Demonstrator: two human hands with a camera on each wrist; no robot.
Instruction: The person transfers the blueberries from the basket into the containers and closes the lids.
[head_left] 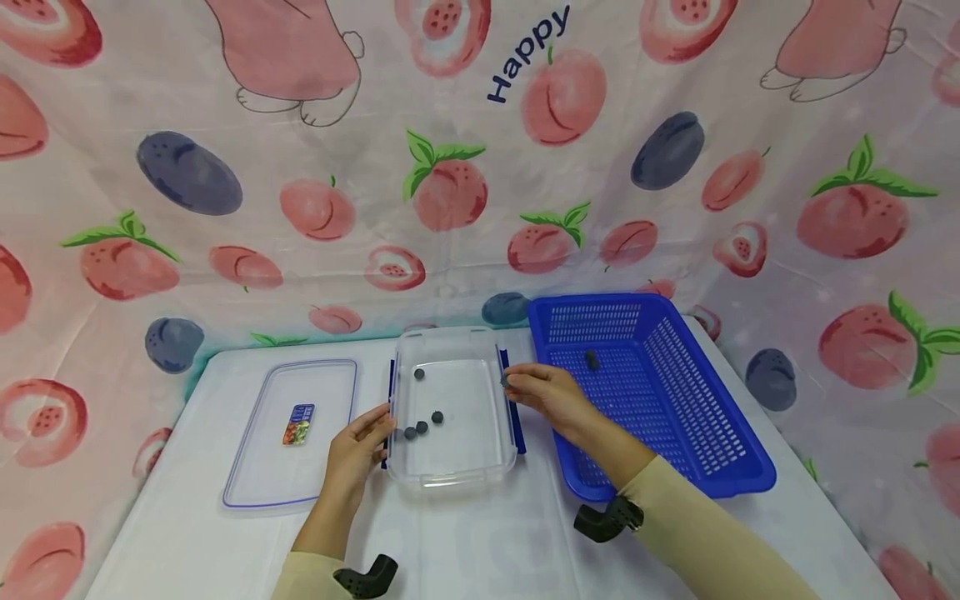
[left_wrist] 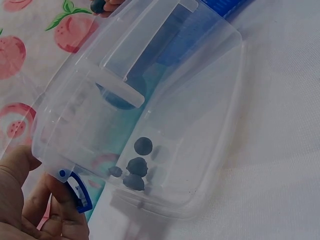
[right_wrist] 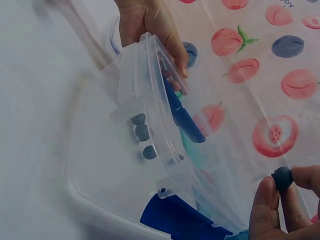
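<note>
On the white worktop [head_left: 480, 542], far left, a clear lid [head_left: 292, 433] lies flat. Next, the left hand [head_left: 360, 446] holds the left rim of the clear container [head_left: 453, 408], fingers curled on its edge. The container's long axis runs away from the person; four blueberries [head_left: 422, 427] lie inside. The right hand [head_left: 547, 398] pinches one blueberry [right_wrist: 283, 177] at the container's right rim. Rightmost, the blue basket [head_left: 675, 400] holds another berry.

The label [head_left: 298, 424] on the lid [head_left: 292, 433] is too small to be read. The right hand [right_wrist: 285, 205] is cut off by the right wrist view's edge, and the basket [left_wrist: 227, 6] by the left's.
</note>
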